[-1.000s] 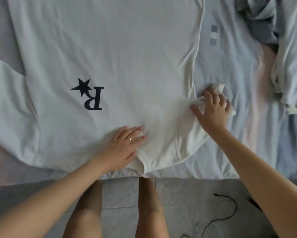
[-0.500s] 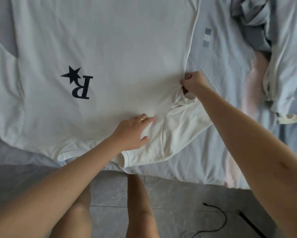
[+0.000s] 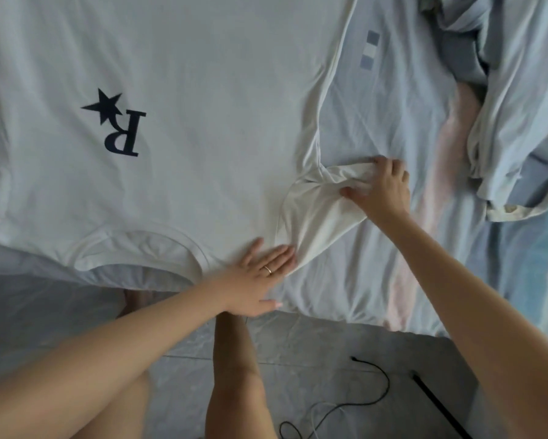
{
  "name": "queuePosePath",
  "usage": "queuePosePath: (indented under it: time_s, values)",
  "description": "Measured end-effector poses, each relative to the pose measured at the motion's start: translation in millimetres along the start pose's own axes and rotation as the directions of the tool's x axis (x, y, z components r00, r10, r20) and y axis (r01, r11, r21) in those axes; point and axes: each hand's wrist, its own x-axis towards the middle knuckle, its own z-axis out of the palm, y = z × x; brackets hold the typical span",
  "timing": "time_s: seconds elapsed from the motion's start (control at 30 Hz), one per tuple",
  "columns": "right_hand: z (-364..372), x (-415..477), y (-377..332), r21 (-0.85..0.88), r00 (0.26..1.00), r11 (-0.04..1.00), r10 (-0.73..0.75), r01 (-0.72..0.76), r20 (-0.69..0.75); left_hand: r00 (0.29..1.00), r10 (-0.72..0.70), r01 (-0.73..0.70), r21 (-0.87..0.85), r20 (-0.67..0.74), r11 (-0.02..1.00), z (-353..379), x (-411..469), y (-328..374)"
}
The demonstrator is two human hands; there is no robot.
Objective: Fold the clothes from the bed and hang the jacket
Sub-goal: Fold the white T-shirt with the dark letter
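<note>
White T-shirt [image 3: 203, 90] with a dark star-and-R print is spread flat on the pale blue bed sheet [image 3: 377, 122], filling the upper left and centre of the frame. At lower centre it is pressed beside the collar by the left hand [image 3: 260, 274], fingers straight. At centre right its bunched sleeve [image 3: 317, 213] is gripped by the right hand [image 3: 383, 191].

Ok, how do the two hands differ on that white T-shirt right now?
The left hand lies flat, fingers straight, pressing the white T-shirt beside its collar; the right hand curls its fingers round the bunched sleeve. The left hand wears a ring; none shows on the right hand. Both touch the same shirt.
</note>
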Motion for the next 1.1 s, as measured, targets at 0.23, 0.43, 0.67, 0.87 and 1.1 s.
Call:
queuePosePath:
  time_s: [0.23,0.43,0.67,0.87,1.1]
  values:
    - [-21.6,7.1,18.5,0.402,0.954,0.899,0.055,-0.176,0.295,0.830,-0.417,-0.097,-0.833,-0.370,0.545,-56.7,10.6,2.0]
    - [-23.6,-42.7,24.3,0.789,0.868,0.380,0.085,-0.482,0.489,0.841,-0.518,-0.141,-0.988,-0.155,0.068,-102.9,58.0,-16.6]
    - [-31.0,-115.1,-60.4,0.935,0.860,0.257,-0.388,-0.245,0.332,0.911,-0.412,-0.181,-0.902,-0.004,-0.391,-101.0,50.0,-32.7]
    - [-12.4,-77.4,-113.8,0.665,0.839,0.671,-0.531,0.328,0.121,0.904,-0.421,-0.294,-0.618,0.067,-0.729,-72.3,-19.1,-58.2]
    - [15.1,25.3,-132.5,0.121,0.730,0.861,-0.486,0.494,0.480,0.459,-0.877,-0.102,-0.989,-0.141,0.106,-26.2,-36.9,-40.7]
